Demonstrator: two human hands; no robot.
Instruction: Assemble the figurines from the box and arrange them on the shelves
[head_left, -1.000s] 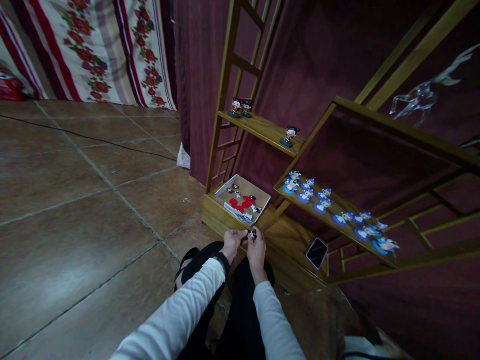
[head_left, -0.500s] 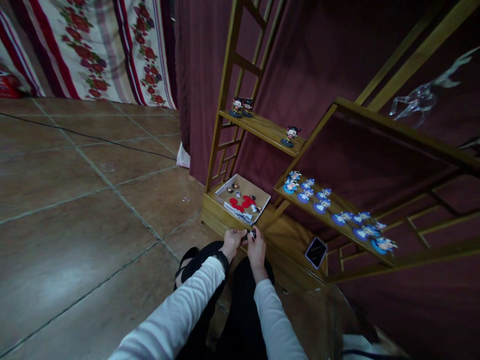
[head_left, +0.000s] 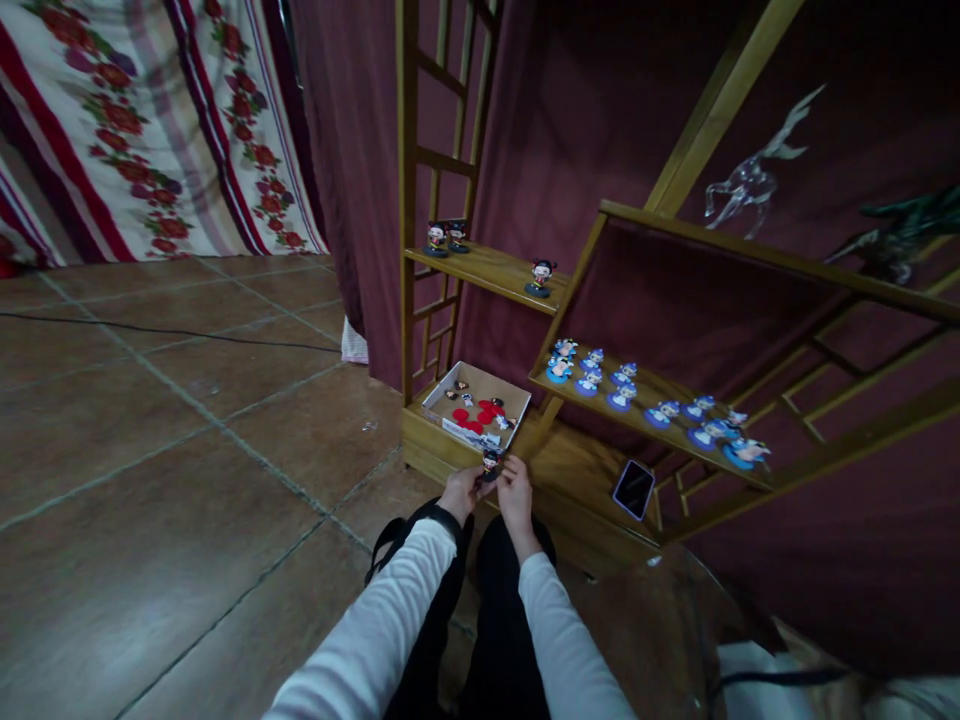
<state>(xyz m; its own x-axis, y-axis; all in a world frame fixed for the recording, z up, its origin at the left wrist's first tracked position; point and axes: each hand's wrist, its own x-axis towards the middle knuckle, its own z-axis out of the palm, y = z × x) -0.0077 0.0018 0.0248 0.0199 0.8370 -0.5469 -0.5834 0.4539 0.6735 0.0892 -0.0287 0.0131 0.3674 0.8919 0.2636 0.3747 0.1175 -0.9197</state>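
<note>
A small black-haired doll figurine (head_left: pixel 491 461) stands upright on a dark round base between my two hands. My left hand (head_left: pixel 459 493) is closed on its base from the left. From the right, the fingers of my right hand (head_left: pixel 516 488) are curled in and appear to touch its side; the exact contact is too small to make out. Just beyond lies a shallow cardboard box (head_left: pixel 435 402) with red discs (head_left: pixel 471 421) and several loose figurine pieces (head_left: pixel 466 399) inside.
Similar black-haired figurines (head_left: pixel 540 278) stand on the upper wooden shelf (head_left: pixel 495 268). Several blue and white figurines (head_left: pixel 622 388) line the right shelf. A phone (head_left: pixel 634 489) lies on the lower board. A clear horse ornament (head_left: pixel 746 188) stands higher up. A black cable (head_left: pixel 165 330) crosses the tiled floor.
The figurine now stands upright in my hands, its face visible, where before it was mostly covered by my fingers. My right hand has shifted slightly, and the camera view has turned.
</note>
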